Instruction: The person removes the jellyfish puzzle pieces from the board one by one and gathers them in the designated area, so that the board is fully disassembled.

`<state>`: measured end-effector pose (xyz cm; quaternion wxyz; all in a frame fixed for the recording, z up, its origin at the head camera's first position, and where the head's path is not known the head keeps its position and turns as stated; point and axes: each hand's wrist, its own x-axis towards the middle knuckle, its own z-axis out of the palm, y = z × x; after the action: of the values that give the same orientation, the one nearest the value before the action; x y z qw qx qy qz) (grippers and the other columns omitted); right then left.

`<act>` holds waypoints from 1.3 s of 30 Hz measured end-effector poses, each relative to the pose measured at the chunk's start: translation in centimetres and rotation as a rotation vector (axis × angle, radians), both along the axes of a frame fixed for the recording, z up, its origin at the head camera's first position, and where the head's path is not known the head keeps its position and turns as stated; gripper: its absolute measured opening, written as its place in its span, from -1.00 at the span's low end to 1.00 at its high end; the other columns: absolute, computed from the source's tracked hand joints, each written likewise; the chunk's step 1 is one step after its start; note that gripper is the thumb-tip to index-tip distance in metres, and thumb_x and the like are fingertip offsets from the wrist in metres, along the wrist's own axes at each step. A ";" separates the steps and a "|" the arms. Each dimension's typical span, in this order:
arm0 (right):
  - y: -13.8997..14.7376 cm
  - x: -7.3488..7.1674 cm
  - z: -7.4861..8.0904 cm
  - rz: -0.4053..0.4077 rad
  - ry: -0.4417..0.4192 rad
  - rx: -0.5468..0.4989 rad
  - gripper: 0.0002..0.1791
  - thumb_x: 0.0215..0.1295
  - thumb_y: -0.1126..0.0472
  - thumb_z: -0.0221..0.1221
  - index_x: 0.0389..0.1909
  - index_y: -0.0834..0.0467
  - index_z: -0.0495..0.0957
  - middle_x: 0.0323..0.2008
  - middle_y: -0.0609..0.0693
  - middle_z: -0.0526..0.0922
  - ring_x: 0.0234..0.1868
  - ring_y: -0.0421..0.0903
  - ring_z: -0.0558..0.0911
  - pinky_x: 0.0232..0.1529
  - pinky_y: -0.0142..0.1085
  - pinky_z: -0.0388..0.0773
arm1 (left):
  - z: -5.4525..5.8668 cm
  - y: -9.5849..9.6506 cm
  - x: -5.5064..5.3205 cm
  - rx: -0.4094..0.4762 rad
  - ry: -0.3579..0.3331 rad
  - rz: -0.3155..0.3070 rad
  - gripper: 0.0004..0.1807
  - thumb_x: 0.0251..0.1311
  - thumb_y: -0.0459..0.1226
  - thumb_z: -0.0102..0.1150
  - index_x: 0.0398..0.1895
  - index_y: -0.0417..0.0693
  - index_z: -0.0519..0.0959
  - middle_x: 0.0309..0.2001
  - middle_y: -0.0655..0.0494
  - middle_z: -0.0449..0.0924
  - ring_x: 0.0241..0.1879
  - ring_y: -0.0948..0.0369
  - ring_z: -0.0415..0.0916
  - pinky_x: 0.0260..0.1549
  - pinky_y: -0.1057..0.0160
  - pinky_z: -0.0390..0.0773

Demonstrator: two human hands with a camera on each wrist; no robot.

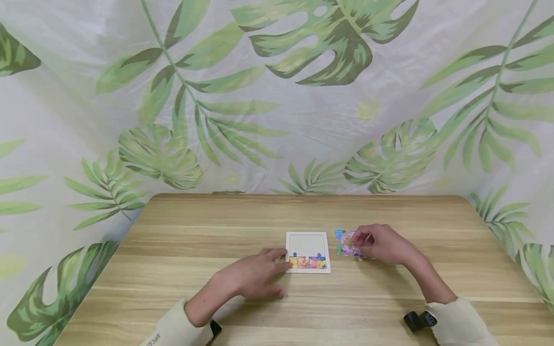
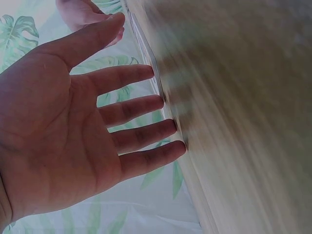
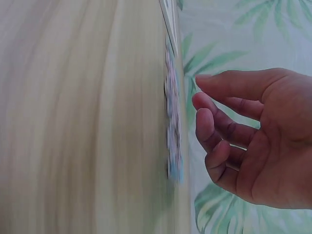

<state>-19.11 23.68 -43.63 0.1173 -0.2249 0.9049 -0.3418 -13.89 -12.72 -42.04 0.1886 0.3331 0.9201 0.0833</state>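
Left side first: a pale sleeve (image 1: 176, 327), a black wrist device (image 1: 215, 329) partly under the hand's wrist. The left hand (image 1: 255, 275) lay low over the table (image 1: 195, 240), its fingers straight and spread; grip wide, nothing held. Some fingertips met the left border of a white puzzle tray (image 1: 308, 245).

The tray lay flat near the middle of the table, slightly right. Joined puzzle pieces (image 1: 307, 263) in yellow, pink and purple filled its near strip, with two dark blue bits standing out along their far edge. The rest of the tray's inside was bare white.

Just right of the tray, on the wood: a small cluster of loose puzzle pieces (image 1: 346, 251), blue, pink, purple, some green. The right hand (image 1: 387, 244) hung over their right part, hiding some. Its fingers were loosely bent, a narrow gap between thumb and forefinger; no piece showed there.

Farther right, a second black device (image 1: 420, 321) at the wrist and another pale sleeve (image 1: 459, 321). Behind everything, a leaf-print cloth (image 1: 311, 120).
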 end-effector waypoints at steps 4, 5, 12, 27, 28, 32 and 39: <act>-1.6 -0.1 -0.2 0.033 -0.017 -0.018 -0.89 0.35 0.34 0.37 -0.15 0.16 0.73 -0.28 -0.06 0.74 -0.31 -0.19 0.62 -0.34 -0.39 0.58 | 0.0 -0.2 0.0 -0.005 -0.012 -0.003 -0.31 0.42 0.06 0.35 0.54 0.06 0.51 0.65 -0.09 0.25 0.63 -0.09 0.23 0.50 -0.15 0.44; -1.9 -0.1 -0.3 0.040 -0.024 -0.020 -0.90 0.36 0.33 0.37 -0.15 0.16 0.73 -0.27 -0.06 0.75 -0.30 -0.20 0.62 -0.33 -0.39 0.58 | 0.0 -0.2 0.0 -0.005 -0.011 -0.006 -0.32 0.42 0.07 0.35 0.53 0.06 0.51 0.66 -0.10 0.25 0.63 -0.09 0.23 0.50 -0.15 0.44; -3.7 -0.2 -0.2 0.083 -0.006 -0.018 -0.88 0.35 0.36 0.37 -0.13 0.20 0.73 -0.27 -0.09 0.75 -0.24 -0.26 0.63 -0.22 -0.40 0.60 | 0.3 -0.5 0.1 -0.007 0.025 -0.032 -0.38 0.42 0.03 0.37 0.47 0.07 0.57 0.63 -0.09 0.28 0.61 -0.10 0.26 0.47 -0.15 0.47; -9.0 0.0 -0.4 0.160 -0.012 -0.027 -0.86 0.31 0.41 0.33 -0.15 0.18 0.73 -0.26 -0.04 0.75 -0.33 -0.27 0.58 -0.24 -0.40 0.57 | 0.7 -0.5 0.2 -0.005 -0.018 -0.031 -0.38 0.39 0.01 0.41 0.46 0.05 0.59 0.62 0.01 0.34 0.59 -0.04 0.31 0.50 -0.07 0.46; -9.4 -0.1 -0.4 0.168 -0.014 -0.030 -0.84 0.30 0.42 0.32 -0.15 0.18 0.73 -0.26 -0.03 0.75 -0.33 -0.28 0.59 -0.25 -0.40 0.58 | 0.7 -0.5 0.2 -0.002 -0.019 -0.033 -0.38 0.39 0.01 0.41 0.46 0.05 0.59 0.61 0.01 0.35 0.59 -0.04 0.31 0.50 -0.06 0.46; -10.6 -0.2 -0.7 0.184 -0.028 -0.039 -0.82 0.28 0.44 0.32 -0.14 0.20 0.73 -0.25 0.00 0.75 -0.37 -0.29 0.58 -0.29 -0.42 0.57 | 0.5 -0.7 0.2 0.015 -0.016 -0.051 -0.38 0.39 0.00 0.41 0.46 0.05 0.59 0.61 -0.01 0.35 0.57 -0.06 0.33 0.49 -0.05 0.48; -11.8 -0.4 -1.0 0.206 -0.024 -0.006 -0.79 0.25 0.45 0.39 -0.11 0.20 0.71 -0.22 0.00 0.75 -0.36 -0.30 0.56 -0.28 -0.42 0.56 | 0.5 -1.3 0.0 0.007 -0.083 -0.046 -0.21 0.28 0.08 0.47 0.56 0.15 0.49 0.67 0.07 0.23 0.64 -0.01 0.21 0.50 -0.02 0.46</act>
<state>-19.53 11.89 -44.60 0.1622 -0.3131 0.8744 -0.3333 -13.86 -14.00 -41.50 0.2270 0.3510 0.9033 0.0960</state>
